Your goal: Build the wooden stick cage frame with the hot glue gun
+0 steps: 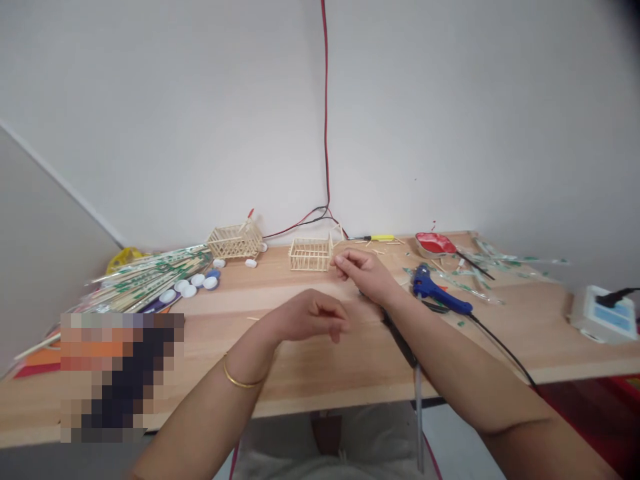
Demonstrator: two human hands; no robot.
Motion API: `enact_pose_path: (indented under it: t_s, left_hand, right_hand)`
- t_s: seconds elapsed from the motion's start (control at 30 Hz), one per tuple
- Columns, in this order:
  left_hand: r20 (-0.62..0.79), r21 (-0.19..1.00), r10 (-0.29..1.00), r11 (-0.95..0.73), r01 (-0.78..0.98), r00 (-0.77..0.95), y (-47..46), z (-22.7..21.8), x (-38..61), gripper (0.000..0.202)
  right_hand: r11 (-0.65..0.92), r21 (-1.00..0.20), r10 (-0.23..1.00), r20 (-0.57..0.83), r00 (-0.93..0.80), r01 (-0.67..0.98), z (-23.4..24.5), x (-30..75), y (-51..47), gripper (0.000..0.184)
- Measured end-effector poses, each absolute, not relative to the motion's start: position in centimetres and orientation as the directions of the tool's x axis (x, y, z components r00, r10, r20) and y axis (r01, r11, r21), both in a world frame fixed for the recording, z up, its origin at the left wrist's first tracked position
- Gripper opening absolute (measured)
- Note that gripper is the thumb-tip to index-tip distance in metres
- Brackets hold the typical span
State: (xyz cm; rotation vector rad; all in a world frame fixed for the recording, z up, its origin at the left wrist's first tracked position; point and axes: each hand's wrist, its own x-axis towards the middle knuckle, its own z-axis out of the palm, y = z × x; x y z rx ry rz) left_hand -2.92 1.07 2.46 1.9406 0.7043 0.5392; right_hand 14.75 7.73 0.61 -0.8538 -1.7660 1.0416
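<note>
A small open basket built of thin wooden sticks stands at the middle of the table near the wall. My right hand is at its right end, thumb and fingers pinched together; what lies between them is too small to tell. My left hand hovers over the table in front of the basket, fingers curled in and partly hidden. A blue glue gun lies right of my right forearm. Partly under that forearm is a black-handled thing, with a pale rod jutting past the table edge.
A stick-built cart stands back left, beside white bottle caps and bundled wrapped sticks. Along the back lie a yellow-handled tool and a red-lined dish. A white power box sits far right. The glue gun's cord crosses the front edge.
</note>
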Motion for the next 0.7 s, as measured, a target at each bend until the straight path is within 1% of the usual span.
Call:
enact_pose_path:
  t_s: [0.03,0.13,0.17,0.23,0.27,0.33,0.4,0.43,0.47,0.53,0.6,0.7]
  left_hand:
    - [0.090,0.902,0.724,-0.350,0.253,0.684,1.3,2.7,-3.3,0.022]
    - [0.221,0.897,0.859,-0.365,0.249,0.463,2.5,3.1,-5.2,0.021]
    - [0.250,0.889,0.898,-0.362,0.282,0.363,3.0,3.2,-6.1,0.021]
    - [0.332,0.832,0.941,-0.323,0.451,0.063,4.2,3.1,-8.2,0.021]
    - [0.390,0.787,0.913,-0.264,0.558,-0.117,4.8,2.9,-9.5,0.022]
    - [0.435,0.763,0.854,-0.181,0.621,-0.286,5.7,2.6,-12.2,0.025]
    - [0.467,0.733,0.775,-0.070,0.677,-0.425,6.3,2.3,-14.8,0.023]
    - [0.472,0.660,0.735,0.070,0.748,-0.486,6.5,2.1,-16.0,0.022]
    - [0.451,0.588,0.728,0.193,0.786,-0.516,6.6,1.9,-17.0,0.023]
    - [0.365,0.496,0.715,0.392,0.775,-0.596,6.6,1.5,-18.4,0.027]
    - [0.290,0.423,0.692,0.527,0.738,-0.661,6.6,1.0,-19.0,0.030]
    - [0.245,0.345,0.677,0.608,0.715,-0.694,6.7,0.2,-18.9,0.026]
  right_hand:
    - [0.433,-0.885,0.852,0.339,-0.398,0.171,0.6,14.7,7.6,0.029]
    - [0.524,-0.799,0.795,0.334,-0.507,0.294,0.2,14.4,7.4,0.026]
    - [0.556,-0.769,0.766,0.325,-0.555,0.316,0.0,14.3,7.3,0.024]
    - [0.622,-0.713,0.682,0.289,-0.672,0.324,-0.5,14.0,7.0,0.021]
    - [0.657,-0.685,0.625,0.264,-0.734,0.313,-0.7,13.9,6.7,0.019]
    - [0.728,-0.619,0.515,0.209,-0.832,0.295,-1.0,13.6,6.3,0.018]
    - [0.778,-0.556,0.438,0.145,-0.887,0.293,-1.1,13.4,5.9,0.022]
    - [0.792,-0.531,0.419,0.116,-0.900,0.301,-1.2,13.3,5.8,0.023]
    - [0.800,-0.513,0.410,0.090,-0.908,0.310,-1.2,13.1,5.7,0.023]
    - [0.807,-0.494,0.398,0.051,-0.916,0.323,-1.2,13.0,5.6,0.020]
    - [0.814,-0.478,0.392,0.034,-0.919,0.330,-1.3,13.0,5.6,0.016]
    - [0.832,-0.438,0.394,0.031,-0.919,0.342,-1.6,13.1,5.8,0.013]
